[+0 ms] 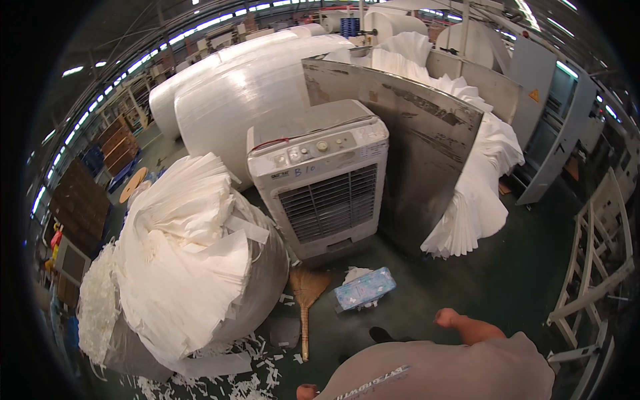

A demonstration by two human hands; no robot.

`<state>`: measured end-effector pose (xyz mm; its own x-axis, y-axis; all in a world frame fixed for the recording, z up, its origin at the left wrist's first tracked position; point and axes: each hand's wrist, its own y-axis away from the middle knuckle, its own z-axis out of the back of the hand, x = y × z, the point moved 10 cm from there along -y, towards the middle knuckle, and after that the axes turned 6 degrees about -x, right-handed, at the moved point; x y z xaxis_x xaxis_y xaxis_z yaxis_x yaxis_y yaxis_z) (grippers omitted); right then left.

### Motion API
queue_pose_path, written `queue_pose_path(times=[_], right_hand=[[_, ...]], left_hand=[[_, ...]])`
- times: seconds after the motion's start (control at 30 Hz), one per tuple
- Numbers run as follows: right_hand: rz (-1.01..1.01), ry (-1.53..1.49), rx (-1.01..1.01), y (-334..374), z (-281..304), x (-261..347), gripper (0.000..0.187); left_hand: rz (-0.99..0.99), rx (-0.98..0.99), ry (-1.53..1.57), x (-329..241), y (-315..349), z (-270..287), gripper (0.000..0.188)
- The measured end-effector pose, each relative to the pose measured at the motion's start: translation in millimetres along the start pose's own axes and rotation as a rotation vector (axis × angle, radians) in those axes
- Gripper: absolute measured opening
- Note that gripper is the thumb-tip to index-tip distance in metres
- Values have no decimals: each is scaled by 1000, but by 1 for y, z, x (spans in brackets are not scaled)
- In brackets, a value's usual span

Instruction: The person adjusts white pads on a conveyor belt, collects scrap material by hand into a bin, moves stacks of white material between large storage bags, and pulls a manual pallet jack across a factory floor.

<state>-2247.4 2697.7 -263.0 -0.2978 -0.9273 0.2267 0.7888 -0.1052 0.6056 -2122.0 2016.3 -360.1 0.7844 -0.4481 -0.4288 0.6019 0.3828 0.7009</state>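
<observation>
My right hand point(447, 318) hangs beside my body over the green floor, its fingers curled in and nothing visible in them. Only a small part of my left hand point(307, 392) shows at the bottom edge, and its fingers cannot be made out. Neither hand touches anything that I can see. In front of me a light-blue patterned packet point(365, 289) lies on the floor with white scraps around it. To its left lies a straw broom point(307, 297), its handle toward me.
A large sack point(267, 287) heaped with white sheet material point(180, 260) stands left, white scraps point(247, 373) strewn before it. Ahead are an air cooler point(327, 193), a metal panel point(413, 140) and big wrapped rolls point(247, 87). A pale metal frame point(587, 267) stands right.
</observation>
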Motion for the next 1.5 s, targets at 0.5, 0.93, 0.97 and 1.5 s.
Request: queue_pose_path(times=[0.5, 0.93, 0.97, 1.5], right_hand=[[-2, -140, 88, 30, -60, -50, 45], [53, -154, 51, -52, -7, -132, 31], [15, -181, 27, -57, -2, -144, 29], [-7, -499, 115, -86, 6, -101, 15]], left_hand=[[-307, 107, -356, -165, -33, -32, 41], [-208, 65, -327, -167, 61, -121, 33], [-274, 85, -315, -191, 66, -131, 33], [-100, -35, -179, -154, 101, -86, 30]])
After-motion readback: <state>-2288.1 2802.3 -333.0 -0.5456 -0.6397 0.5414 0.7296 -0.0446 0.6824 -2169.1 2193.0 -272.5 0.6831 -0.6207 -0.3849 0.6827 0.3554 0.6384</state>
